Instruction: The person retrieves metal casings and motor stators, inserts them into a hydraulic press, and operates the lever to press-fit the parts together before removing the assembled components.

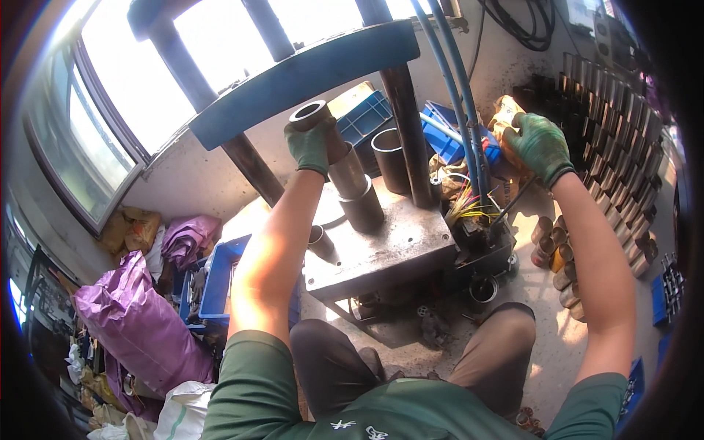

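Note:
My left hand [308,149], in a green glove, is wrapped round a thick-walled metal tube [309,112] with its open end up. Just below, a shiny metal sleeve [347,173] stands in line with it, on a darker cylinder [362,211] on the press's steel table [381,255]. My right hand [541,149], gloved too, is raised to the right of the press with its fingers curled. Against those fingers is a crumpled tan, paper-like thing [506,111]. A dark rod [515,199] slants up toward this hand; whether the hand grips it is hidden.
The press's blue crossbeam [308,82] and dark columns [408,136] frame the table. A wide ring [391,161] and a short tube [320,240] stand on it. Blue hoses [462,95] and loose wires [469,207] are at right, stacked tubes [612,125] beyond. Purple sacks [139,323] lie left.

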`<state>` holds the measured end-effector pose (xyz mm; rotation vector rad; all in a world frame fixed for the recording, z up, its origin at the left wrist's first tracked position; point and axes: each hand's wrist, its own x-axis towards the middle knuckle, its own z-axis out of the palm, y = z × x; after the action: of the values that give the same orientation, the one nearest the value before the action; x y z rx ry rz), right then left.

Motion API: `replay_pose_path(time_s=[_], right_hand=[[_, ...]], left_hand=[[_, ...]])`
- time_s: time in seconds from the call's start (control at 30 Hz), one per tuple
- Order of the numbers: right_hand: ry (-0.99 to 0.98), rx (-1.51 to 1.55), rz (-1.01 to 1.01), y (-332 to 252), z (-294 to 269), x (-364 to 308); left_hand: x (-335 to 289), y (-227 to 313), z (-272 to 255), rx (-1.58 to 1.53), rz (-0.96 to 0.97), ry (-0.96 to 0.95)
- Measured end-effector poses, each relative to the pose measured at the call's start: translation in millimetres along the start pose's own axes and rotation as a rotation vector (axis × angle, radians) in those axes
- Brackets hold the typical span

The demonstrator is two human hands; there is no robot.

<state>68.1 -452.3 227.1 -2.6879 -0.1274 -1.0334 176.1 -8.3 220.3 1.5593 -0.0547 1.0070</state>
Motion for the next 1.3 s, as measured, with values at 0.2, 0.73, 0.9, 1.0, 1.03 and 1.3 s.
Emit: replay_pose_path(time_s=[0.2,0.73,0.9,1.0,1.03,1.3], right_hand=[[-0.051,-0.048,0.011,-4.2,-7.6,-2.8],[-0.186,0.211,0.057,17.2,-50.9,-123.2],[-0.292,0.125,-0.004,14.4,-68.0,-149.2],[-0.356,0.085,-0.032,31.2,-70.9,-158.2],[-0.411,0.081,0.004,33.5,-74.4,-158.3],[-0.551,0.012,-0.054,38.0,-72.2,-146.1]], left_hand=[[1.7,-4.1,15.8,0.062,-0.045,0.007],[-12.0,-11.6,5.0,0.105,-0.205,-0.035],[-8.9,-41.6,-16.8,0.253,-0.17,-0.058],[-66.7,-67.1,-45.4,0.46,-0.019,-0.018],[-95.9,-70.0,-57.3,0.552,-0.011,0.024],[-185.3,-101.4,-145.1,0.988,-0.714,0.126]])
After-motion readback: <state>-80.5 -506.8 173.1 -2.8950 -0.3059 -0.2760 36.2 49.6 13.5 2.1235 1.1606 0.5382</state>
